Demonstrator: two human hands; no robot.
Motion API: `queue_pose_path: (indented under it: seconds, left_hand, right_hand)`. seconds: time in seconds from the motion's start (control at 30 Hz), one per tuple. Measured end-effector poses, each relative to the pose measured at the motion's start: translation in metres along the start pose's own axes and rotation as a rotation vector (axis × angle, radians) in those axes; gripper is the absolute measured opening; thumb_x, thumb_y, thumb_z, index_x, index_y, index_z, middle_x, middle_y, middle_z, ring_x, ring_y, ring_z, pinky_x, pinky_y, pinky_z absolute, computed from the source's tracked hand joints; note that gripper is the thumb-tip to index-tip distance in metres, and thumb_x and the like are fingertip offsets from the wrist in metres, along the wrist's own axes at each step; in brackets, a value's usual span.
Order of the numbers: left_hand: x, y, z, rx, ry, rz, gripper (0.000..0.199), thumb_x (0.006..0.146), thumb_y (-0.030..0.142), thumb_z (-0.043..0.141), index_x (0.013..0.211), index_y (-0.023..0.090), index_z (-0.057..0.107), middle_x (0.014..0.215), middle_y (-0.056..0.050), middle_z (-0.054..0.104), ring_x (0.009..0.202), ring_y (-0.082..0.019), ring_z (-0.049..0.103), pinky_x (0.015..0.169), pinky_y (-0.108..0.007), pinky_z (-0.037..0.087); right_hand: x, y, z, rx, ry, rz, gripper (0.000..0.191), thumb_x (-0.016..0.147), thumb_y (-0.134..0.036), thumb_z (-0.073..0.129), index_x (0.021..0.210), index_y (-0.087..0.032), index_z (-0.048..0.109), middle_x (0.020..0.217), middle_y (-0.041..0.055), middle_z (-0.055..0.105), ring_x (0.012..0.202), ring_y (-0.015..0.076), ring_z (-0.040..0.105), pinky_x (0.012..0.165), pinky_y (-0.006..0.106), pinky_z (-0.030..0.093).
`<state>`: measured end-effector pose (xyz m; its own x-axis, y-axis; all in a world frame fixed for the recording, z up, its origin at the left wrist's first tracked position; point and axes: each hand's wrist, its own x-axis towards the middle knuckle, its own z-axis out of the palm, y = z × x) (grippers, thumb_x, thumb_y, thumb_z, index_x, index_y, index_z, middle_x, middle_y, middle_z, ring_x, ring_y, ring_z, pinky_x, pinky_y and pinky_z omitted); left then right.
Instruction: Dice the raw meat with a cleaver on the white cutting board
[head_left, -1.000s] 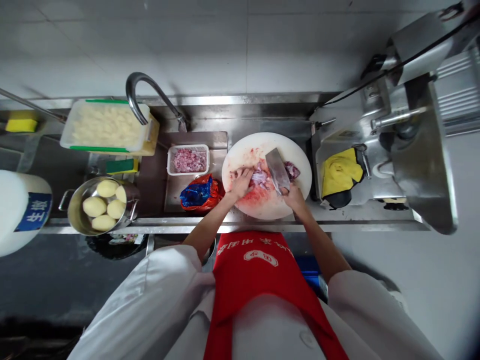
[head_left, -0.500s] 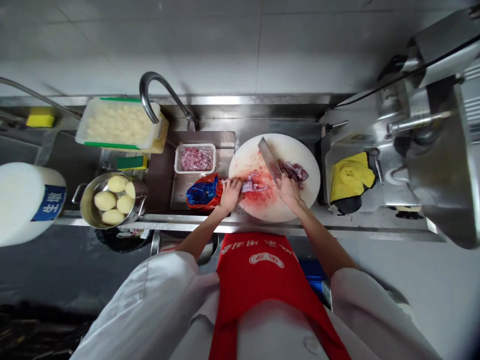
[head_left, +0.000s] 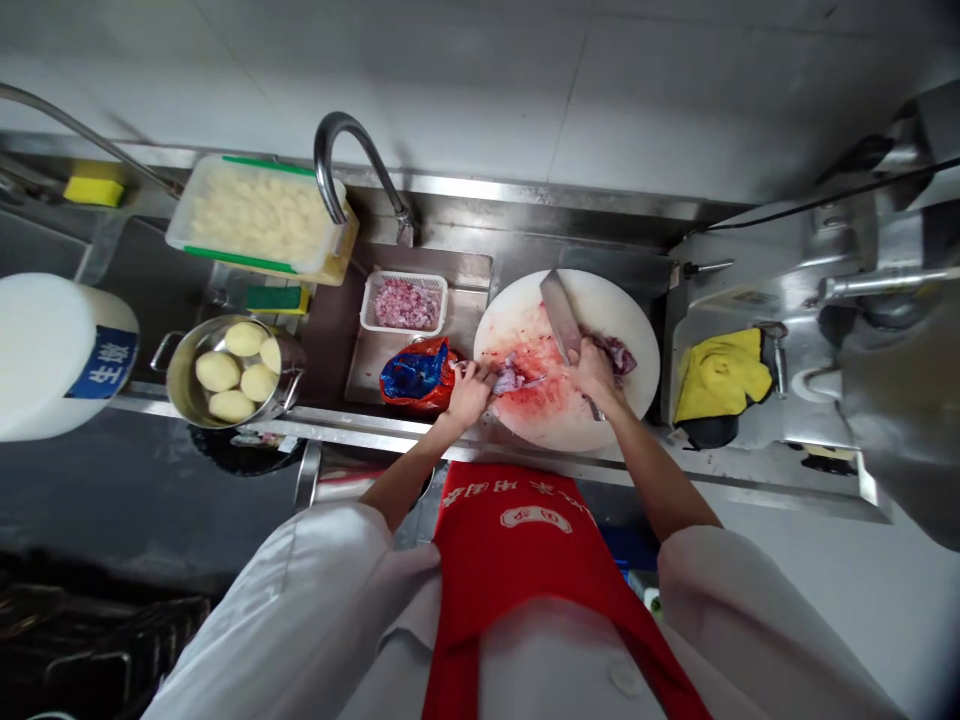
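A round white cutting board (head_left: pixel 555 430), stained red, lies in front of me. My right hand (head_left: pixel 592 372) is closed round the handle of a cleaver (head_left: pixel 560 312), whose wide blade points up and to the left over the board. At the board's left edge my left hand (head_left: pixel 471 392) presses on a piece of pale pinkish meat (head_left: pixel 511 377). Darker meat pieces (head_left: pixel 619 354) lie right of the cleaver, partly hidden by my right hand. An orange-red bag with blue lining (head_left: pixel 417 374) sits just left of my left hand.
A white basket of chopped meat (head_left: pixel 405 303) stands in the sink below a faucet (head_left: pixel 360 135). Further left are a pot of peeled potatoes (head_left: pixel 174 385), a green-edged container (head_left: pixel 255 215) and a white bucket (head_left: pixel 52 350). A yellow cloth (head_left: pixel 721 373) lies at the right.
The camera view has shifted and tilted a little. The cleaver is still in my right hand, and my left hand remains on the meat at the board's left edge.
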<state>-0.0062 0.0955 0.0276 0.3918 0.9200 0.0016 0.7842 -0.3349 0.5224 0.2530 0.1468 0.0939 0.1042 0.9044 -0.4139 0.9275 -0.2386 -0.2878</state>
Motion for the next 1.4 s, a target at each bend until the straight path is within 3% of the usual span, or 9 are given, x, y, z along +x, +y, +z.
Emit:
queue_pose_path:
  seconds: [0.13, 0.27, 0.47, 0.6, 0.73, 0.9, 1.1, 1.2, 1.4]
  left_hand:
    - [-0.002, 0.002, 0.006, -0.037, 0.026, -0.013, 0.022, 0.085, 0.023, 0.067, 0.107, 0.023, 0.070, 0.118, -0.014, 0.068, 0.119, -0.038, 0.047, 0.110, -0.062, 0.024]
    - [0.004, -0.004, 0.002, -0.080, 0.020, -0.036, 0.015, 0.082, 0.023, 0.071, 0.097, 0.021, 0.070, 0.109, -0.015, 0.070, 0.115, -0.038, 0.049, 0.107, -0.061, 0.027]
    - [0.019, -0.009, -0.018, -0.451, 0.116, -0.055, 0.017, 0.079, 0.030, 0.072, 0.069, 0.019, 0.062, 0.073, -0.005, 0.063, 0.079, -0.023, 0.058, 0.082, -0.037, 0.046]
    - [0.033, 0.005, -0.030, -0.731, 0.255, -0.214, 0.018, 0.080, 0.028, 0.067, 0.069, 0.018, 0.058, 0.062, 0.002, 0.054, 0.057, -0.012, 0.048, 0.058, -0.024, 0.040]
    - [0.061, 0.028, -0.033, -1.053, 0.438, -0.250, 0.020, 0.084, 0.036, 0.067, 0.083, 0.019, 0.055, 0.072, 0.003, 0.058, 0.057, -0.009, 0.052, 0.058, -0.021, 0.044]
    - [0.080, 0.042, -0.010, -1.241, 0.438, -0.185, 0.036, 0.078, 0.038, 0.076, 0.099, 0.023, 0.051, 0.082, 0.003, 0.061, 0.066, -0.010, 0.061, 0.066, -0.023, 0.051]
    - [0.034, -0.006, -0.001, -1.008, 0.327, -0.305, 0.065, 0.058, 0.028, 0.087, 0.114, 0.022, 0.054, 0.093, -0.001, 0.067, 0.077, -0.013, 0.065, 0.071, -0.024, 0.052]
    - [0.002, -0.025, -0.007, -0.725, 0.157, -0.320, 0.047, 0.062, 0.028, 0.084, 0.102, 0.016, 0.064, 0.080, -0.001, 0.066, 0.067, -0.014, 0.061, 0.067, -0.025, 0.050]
    - [-0.005, 0.007, -0.001, -0.025, 0.042, -0.269, 0.053, 0.079, 0.032, 0.077, 0.126, 0.017, 0.059, 0.114, -0.012, 0.065, 0.100, -0.025, 0.063, 0.084, -0.032, 0.052]
  right_hand:
    - [-0.037, -0.015, 0.010, -0.015, 0.066, 0.022, 0.037, 0.103, -0.033, 0.037, 0.125, -0.010, 0.055, 0.106, 0.0198, 0.072, 0.099, 0.0276, 0.069, 0.081, 0.030, 0.047]
    - [-0.052, -0.025, 0.039, 0.016, -0.101, 0.047, 0.032, 0.101, -0.029, 0.042, 0.122, -0.013, 0.058, 0.107, 0.0173, 0.072, 0.101, 0.0240, 0.069, 0.079, 0.026, 0.046]
    - [-0.031, 0.046, 0.042, 0.071, -0.010, 0.036, 0.033, 0.094, -0.032, 0.053, 0.118, -0.011, 0.062, 0.104, 0.0130, 0.072, 0.100, 0.0258, 0.066, 0.081, 0.028, 0.046]
    - [-0.033, 0.085, 0.032, 0.059, 0.074, 0.138, 0.034, 0.095, -0.031, 0.049, 0.117, -0.009, 0.062, 0.102, 0.0138, 0.071, 0.095, 0.0257, 0.064, 0.079, 0.030, 0.045]
    - [-0.038, 0.091, 0.028, 0.070, 0.060, 0.137, 0.033, 0.095, -0.032, 0.049, 0.118, -0.011, 0.061, 0.106, 0.0148, 0.071, 0.097, 0.0258, 0.064, 0.079, 0.029, 0.044]
    - [-0.041, 0.087, 0.028, 0.090, 0.054, 0.139, 0.033, 0.097, -0.031, 0.048, 0.119, -0.010, 0.060, 0.109, 0.0158, 0.071, 0.100, 0.0265, 0.065, 0.078, 0.029, 0.044]
    - [-0.043, 0.091, 0.029, 0.101, 0.048, 0.128, 0.034, 0.098, -0.031, 0.048, 0.122, -0.010, 0.059, 0.112, 0.0161, 0.071, 0.101, 0.0272, 0.065, 0.079, 0.030, 0.044]
    - [-0.042, 0.092, 0.031, 0.095, 0.043, 0.141, 0.035, 0.098, -0.032, 0.048, 0.123, -0.010, 0.059, 0.110, 0.0171, 0.071, 0.101, 0.0275, 0.065, 0.079, 0.030, 0.044]
    - [-0.040, 0.094, 0.031, 0.091, 0.025, 0.143, 0.036, 0.098, -0.033, 0.049, 0.124, -0.010, 0.059, 0.110, 0.0177, 0.071, 0.102, 0.0279, 0.066, 0.078, 0.029, 0.044]
